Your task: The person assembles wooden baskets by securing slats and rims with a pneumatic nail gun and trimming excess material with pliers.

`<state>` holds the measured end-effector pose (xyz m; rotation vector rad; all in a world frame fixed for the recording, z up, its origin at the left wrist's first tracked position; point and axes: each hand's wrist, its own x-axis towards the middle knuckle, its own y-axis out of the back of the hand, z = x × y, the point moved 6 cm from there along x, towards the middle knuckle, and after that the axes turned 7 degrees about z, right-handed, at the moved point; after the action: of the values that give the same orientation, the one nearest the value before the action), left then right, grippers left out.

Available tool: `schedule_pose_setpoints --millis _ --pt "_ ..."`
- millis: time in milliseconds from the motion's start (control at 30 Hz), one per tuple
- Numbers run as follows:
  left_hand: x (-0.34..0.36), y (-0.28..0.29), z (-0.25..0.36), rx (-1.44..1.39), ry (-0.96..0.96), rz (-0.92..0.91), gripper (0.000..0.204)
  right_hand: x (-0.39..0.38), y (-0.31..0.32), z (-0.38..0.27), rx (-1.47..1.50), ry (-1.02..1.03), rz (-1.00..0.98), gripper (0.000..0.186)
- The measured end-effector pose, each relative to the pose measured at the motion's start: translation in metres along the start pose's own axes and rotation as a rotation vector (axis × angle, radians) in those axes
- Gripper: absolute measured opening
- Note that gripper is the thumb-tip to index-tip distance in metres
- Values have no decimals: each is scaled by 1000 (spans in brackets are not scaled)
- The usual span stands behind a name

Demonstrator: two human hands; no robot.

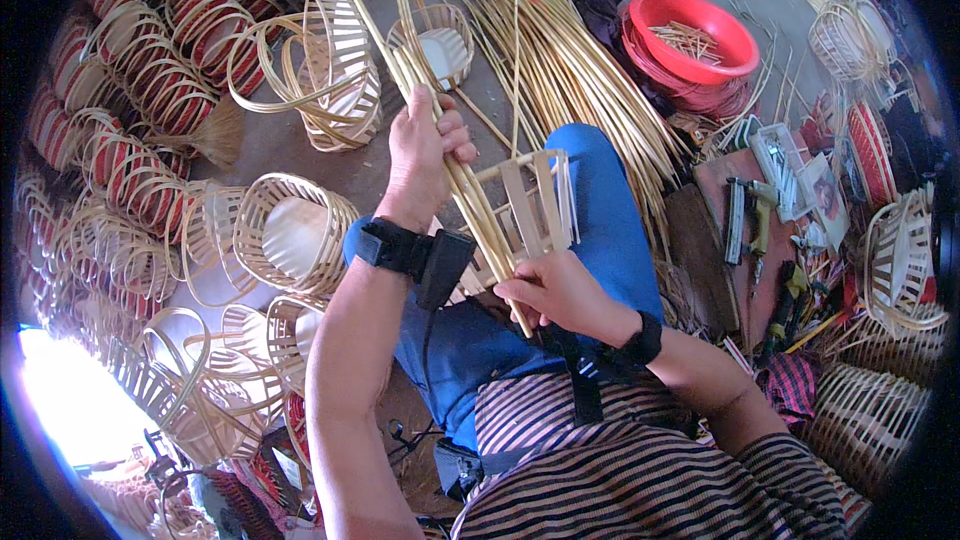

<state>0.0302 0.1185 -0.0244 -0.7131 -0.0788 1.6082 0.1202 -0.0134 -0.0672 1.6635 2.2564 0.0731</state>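
My left hand (425, 145) is wrapped round a bundle of several long pale split canes (462, 195), which slants from the top of the view down across my lap. My right hand (550, 290) grips the same canes near their lower ends, thumb across them. Against the canes, over my blue-clad knees (597, 170), rests a partly woven frame (540, 195) of flat pale slats with a rim. My right hand is at its lower edge; some of the frame is hidden behind the hands and canes.
Stacked red and natural baskets (140, 60) fill the left; single baskets (295, 235) sit closer. A long pile of canes (570, 60) lies ahead beside a red basin (690, 30) of short sticks. At right are a tool board (750, 310), glue gun (760, 215) and more baskets (895, 250).
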Motion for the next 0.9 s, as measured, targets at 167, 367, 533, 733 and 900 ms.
schedule_pose_setpoints --millis 167,367,533,733,900 --pt "-39 10 26 1403 -933 166 81 10 -11 -5 48 127 28 30" --pt "-85 0 -1 1842 -867 -100 84 4 -2 -8 -54 140 6 28" --pt "-83 14 7 1789 -860 -99 83 -54 114 49 79 -263 372 12" --pt "-78 1 1 1824 -814 -125 85 -198 296 179 -599 -385 1313 19" --pt "-72 1 -4 1826 -730 -157 88 -243 328 283 -920 -802 1139 21"
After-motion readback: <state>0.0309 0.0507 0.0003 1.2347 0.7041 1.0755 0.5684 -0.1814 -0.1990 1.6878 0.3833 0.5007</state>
